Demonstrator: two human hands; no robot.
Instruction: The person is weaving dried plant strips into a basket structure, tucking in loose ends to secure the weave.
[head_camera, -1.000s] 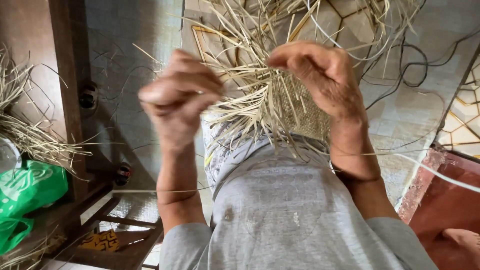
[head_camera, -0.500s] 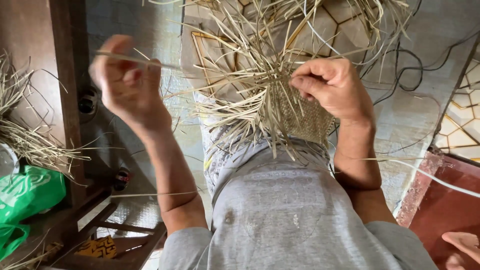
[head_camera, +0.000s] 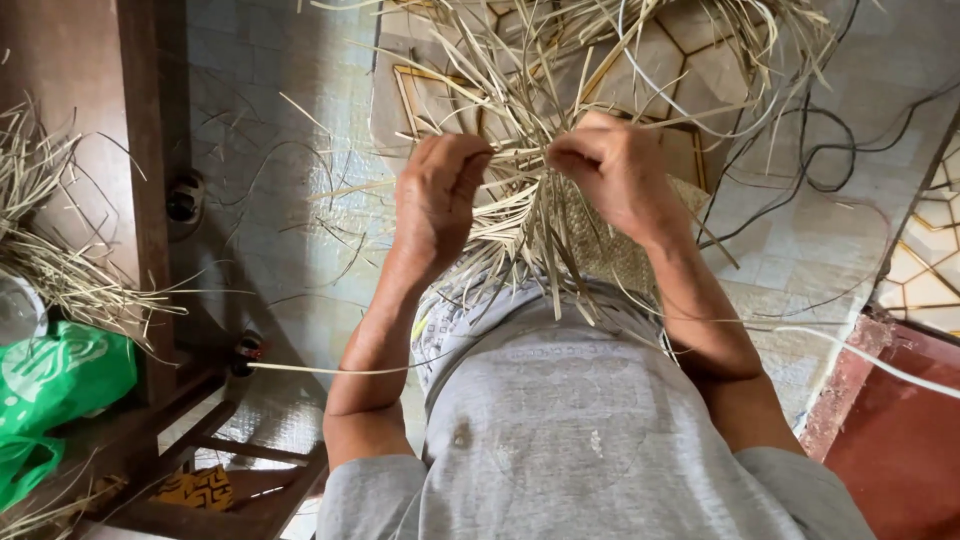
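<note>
A half-woven piece of pale straw (head_camera: 560, 225) rests over my lap, with many loose strands fanning out from it toward the floor. My left hand (head_camera: 437, 195) is closed on strands at the left side of the weave. My right hand (head_camera: 612, 168) pinches strands at the weave's upper middle, fingers curled tight. The two hands sit close together, only a few strands apart. The woven mat part (head_camera: 640, 250) shows below my right wrist, partly hidden by my forearm.
A bundle of loose straw (head_camera: 40, 240) lies on a wooden frame (head_camera: 145, 200) at the left. A green plastic bag (head_camera: 55, 375) sits below it. Dark cables (head_camera: 830, 160) trail over the tiled floor at right. A red surface (head_camera: 900, 450) is at the lower right.
My left hand, which had pulled a strand out to the left, has come back in to the weave beside my right hand. The right hand stayed on the weave.
</note>
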